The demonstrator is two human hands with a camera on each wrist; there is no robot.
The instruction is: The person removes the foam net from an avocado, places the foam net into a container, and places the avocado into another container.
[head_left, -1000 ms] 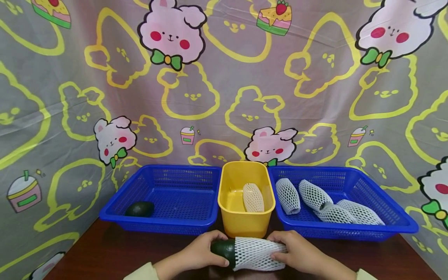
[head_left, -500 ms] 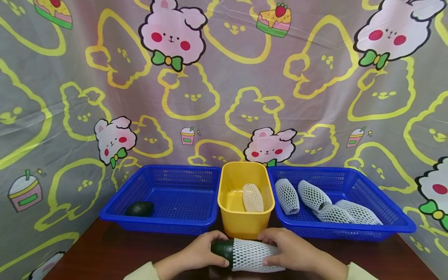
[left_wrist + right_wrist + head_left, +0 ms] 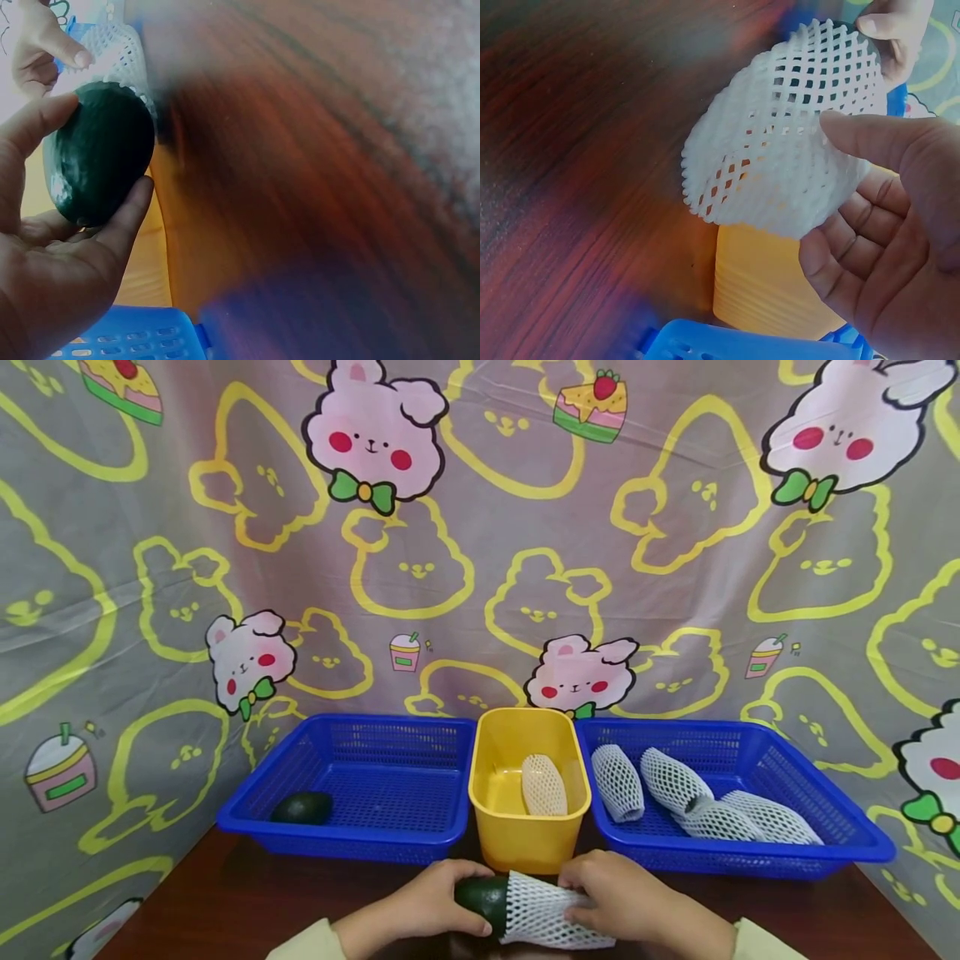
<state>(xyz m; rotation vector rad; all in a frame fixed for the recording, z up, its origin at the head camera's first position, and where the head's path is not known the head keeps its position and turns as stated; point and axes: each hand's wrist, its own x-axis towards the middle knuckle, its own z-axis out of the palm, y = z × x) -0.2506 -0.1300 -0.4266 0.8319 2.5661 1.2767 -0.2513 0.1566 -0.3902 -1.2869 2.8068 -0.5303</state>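
Low at the front of the table, my left hand [image 3: 431,897] grips a dark green avocado [image 3: 101,154], thumb on one side and fingers round the other. A white foam net sleeve [image 3: 780,135] covers the avocado's right end; its far part sags loose and hollow. My right hand [image 3: 622,897] pinches this sleeve between thumb and fingers, partway along its length. In the right wrist view the sleeve's open end spreads wide, and dark avocado skin shows through the mesh toward the left hand.
Behind the hands stands a yellow bin [image 3: 525,843] with one cream foam net [image 3: 543,785]. Left of it, a blue basket [image 3: 345,839] holds another avocado [image 3: 302,808]. The right blue basket [image 3: 750,857] holds several net-wrapped pieces [image 3: 618,782]. A patterned curtain [image 3: 480,527] hangs behind.
My right hand has moved left along the sleeve, toward the avocado. The sleeve's right end now sags lower. My left hand keeps its grip on the avocado.
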